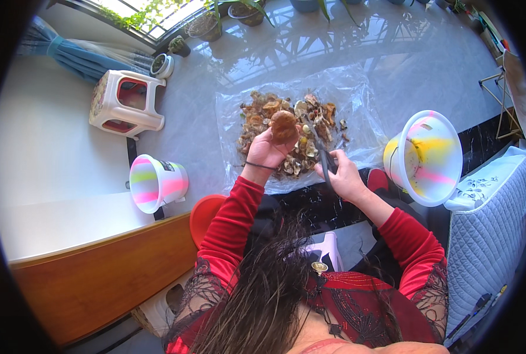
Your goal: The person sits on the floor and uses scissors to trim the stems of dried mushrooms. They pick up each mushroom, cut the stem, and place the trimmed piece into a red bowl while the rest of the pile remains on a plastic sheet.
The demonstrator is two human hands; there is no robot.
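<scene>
My left hand (268, 149) holds a brown mushroom cap (284, 127) up over a heap of mushrooms. Black-handled scissors (323, 152) are in my right hand (343, 175), with the blades pointing up and left, close beside the cap. Whether the blades touch anything, I cannot tell. Beneath both hands the mushroom heap (255, 119), in brown, tan and pale pieces, lies on a clear plastic sheet (356, 97) spread over the grey floor. A few small bits lie apart at the heap's right side.
A white bucket with yellow and pink patches (455, 150) lies tilted at the right, near a quilted bed edge (488, 225). To the left are a smaller bucket (172, 181), a red basin (205, 217) and a plastic stool (132, 101). Potted plants (247, 15) line the far side.
</scene>
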